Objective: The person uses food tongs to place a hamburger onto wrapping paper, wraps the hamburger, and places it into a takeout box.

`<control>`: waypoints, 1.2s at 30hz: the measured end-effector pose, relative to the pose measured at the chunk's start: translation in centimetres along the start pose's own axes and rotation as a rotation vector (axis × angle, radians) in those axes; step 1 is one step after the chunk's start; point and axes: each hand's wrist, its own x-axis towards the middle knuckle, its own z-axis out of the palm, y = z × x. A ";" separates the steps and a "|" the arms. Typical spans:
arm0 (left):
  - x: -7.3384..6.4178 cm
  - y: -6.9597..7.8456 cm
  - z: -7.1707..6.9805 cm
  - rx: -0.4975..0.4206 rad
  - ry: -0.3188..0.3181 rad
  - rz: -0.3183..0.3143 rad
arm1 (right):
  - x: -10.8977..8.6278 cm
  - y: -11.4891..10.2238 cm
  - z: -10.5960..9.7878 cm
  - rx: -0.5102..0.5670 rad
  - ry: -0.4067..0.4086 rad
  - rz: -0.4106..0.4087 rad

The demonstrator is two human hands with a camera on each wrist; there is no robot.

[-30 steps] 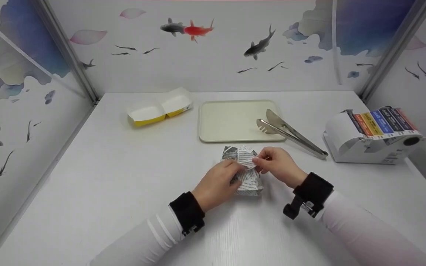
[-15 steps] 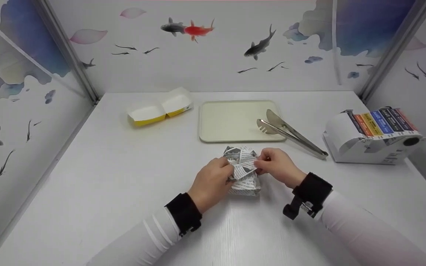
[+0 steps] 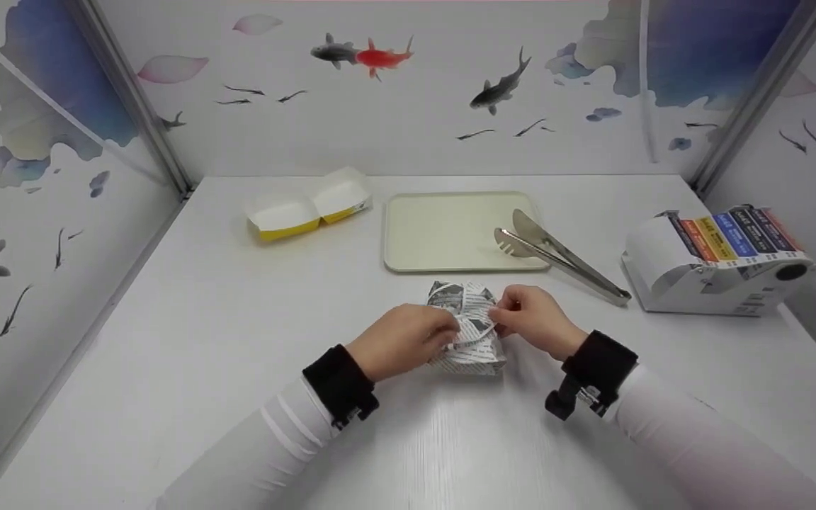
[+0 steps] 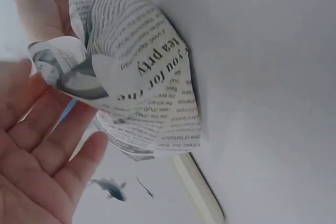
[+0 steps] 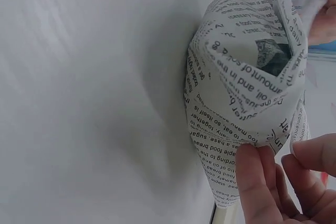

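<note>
A packet wrapped in newspaper-print paper [image 3: 475,354] lies at the middle of the table, its folds loose on top; what is inside is hidden. My left hand [image 3: 408,340] pinches a flap of that paper on the packet's left side. In the right wrist view, the flap bunches up between the left hand's [image 5: 321,24] thumb and fingers. On the opposite side my right hand [image 3: 532,315] holds the paper's edge between thumb and fingers. Up close, the right hand's [image 5: 278,187] fingertips press against the printed wrapper [image 5: 236,93].
Behind the packet lies a cream tray [image 3: 443,234], with metal tongs [image 3: 564,262] across its right edge. An opened yellow-and-white carton [image 3: 309,212] stands at the back left. A white dispenser box [image 3: 705,269] with coloured labels stands at the right. Printed walls enclose the table.
The left hand drew a paper flap toward the left, then turned flatter over the packet's left side. The right hand stays at the right edge with little movement.
</note>
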 end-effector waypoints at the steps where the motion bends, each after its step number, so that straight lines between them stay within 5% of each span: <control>1: 0.3 -0.3 -0.1 -0.011 0.013 -0.007 | 0.0 0.0 0.0 0.000 0.002 0.002; 6: 1.5 -1.4 -0.2 0.021 -0.006 -0.030 | 0.0 0.3 0.0 -0.007 -0.005 -0.007; 14: 1.7 -1.8 0.3 0.131 -0.217 -0.119 | 0.0 0.4 0.2 -0.018 -0.005 -0.026; 21: 1.8 -2.0 0.7 0.136 -0.286 -0.206 | -0.2 0.2 0.2 -0.040 0.004 -0.043; 25: 1.7 -2.0 1.0 0.176 -0.249 -0.157 | -0.1 0.3 0.3 -0.052 -0.002 -0.047; 32: 0.8 -1.8 1.4 0.376 -0.046 0.036 | -0.1 0.6 0.2 -0.014 -0.006 -0.040; 36: 0.6 -1.6 1.5 0.399 -0.032 0.087 | -0.1 0.8 0.0 0.008 -0.024 -0.020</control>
